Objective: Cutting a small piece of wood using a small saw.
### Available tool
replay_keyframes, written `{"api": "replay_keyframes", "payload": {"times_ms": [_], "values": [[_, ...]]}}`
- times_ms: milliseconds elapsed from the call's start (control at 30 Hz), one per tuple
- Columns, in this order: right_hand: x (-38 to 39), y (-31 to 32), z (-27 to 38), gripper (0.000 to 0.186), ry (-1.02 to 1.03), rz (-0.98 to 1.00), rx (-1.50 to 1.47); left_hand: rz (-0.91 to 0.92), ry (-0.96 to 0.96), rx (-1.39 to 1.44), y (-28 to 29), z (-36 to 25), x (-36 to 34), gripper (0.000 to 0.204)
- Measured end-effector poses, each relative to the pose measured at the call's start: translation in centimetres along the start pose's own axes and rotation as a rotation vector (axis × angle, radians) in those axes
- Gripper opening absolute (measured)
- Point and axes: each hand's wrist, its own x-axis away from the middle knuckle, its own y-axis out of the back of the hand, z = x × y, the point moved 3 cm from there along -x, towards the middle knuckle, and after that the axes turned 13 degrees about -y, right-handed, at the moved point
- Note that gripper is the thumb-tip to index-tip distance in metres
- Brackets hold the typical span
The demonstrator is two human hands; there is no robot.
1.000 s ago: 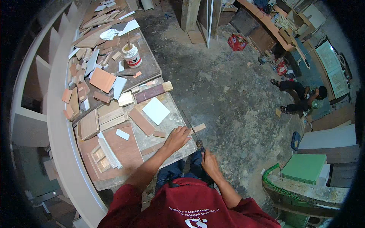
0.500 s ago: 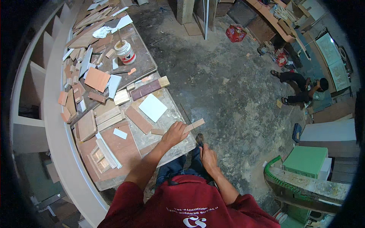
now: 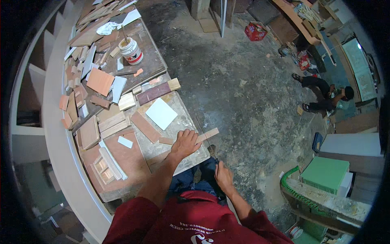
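Observation:
My left hand (image 3: 185,143) presses a narrow wooden strip (image 3: 209,134) onto the front right corner of the worktable, fingers curled over it. The strip's free end sticks out past the table edge over the floor. In my right hand (image 3: 223,175) is a thin-bladed saw (image 3: 212,151), held by its dark handle below the strip. Its blade runs up and away across the strip, just right of my left fingers. Whether a cut shows in the wood is too small to tell. A small wood block (image 3: 166,140) lies beside my left hand.
On the worktable (image 3: 185,118) lie a white square panel (image 3: 161,114), a brown board (image 3: 145,127) and many wood offcuts. An open white jar (image 3: 131,52) with a stick stands farther back. Another person (image 3: 323,91) sits at the far right. A green box (image 3: 326,174) stands lower right.
My right hand has drawn the saw a little down toward me. My left hand still holds the strip at the table corner. The whole view has shifted slightly.

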Motion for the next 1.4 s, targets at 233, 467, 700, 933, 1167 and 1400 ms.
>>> {"api": "replay_keyframes", "payload": {"times_ms": [233,467,700,933,1167,1400], "values": [[-4.2,0.6,2.5,0.025,0.023,0.020,0.004,0.040,-0.040,-0.071,-0.6,-0.2,-0.8,0.033],[-3.5,-0.1,1.3,0.023,0.059,0.080,0.003,0.105,-0.059,-0.155,0.5,0.0,-0.9,0.032],[-1.7,-0.5,-1.1,0.023,0.018,0.201,-0.040,0.066,-0.034,-0.028,0.8,-0.1,-0.7,0.034],[-6.9,1.1,2.1,0.024,0.102,0.145,-0.022,0.086,-0.008,0.022,-0.6,-0.1,-1.7,0.033],[-3.3,-0.1,-2.4,0.021,0.064,0.207,0.025,-0.048,0.097,0.093,-0.8,1.3,-1.0,0.031],[-5.2,0.2,0.6,0.028,0.080,0.161,-0.011,-0.075,0.173,0.201,-0.4,1.7,-1.1,0.030]]}}
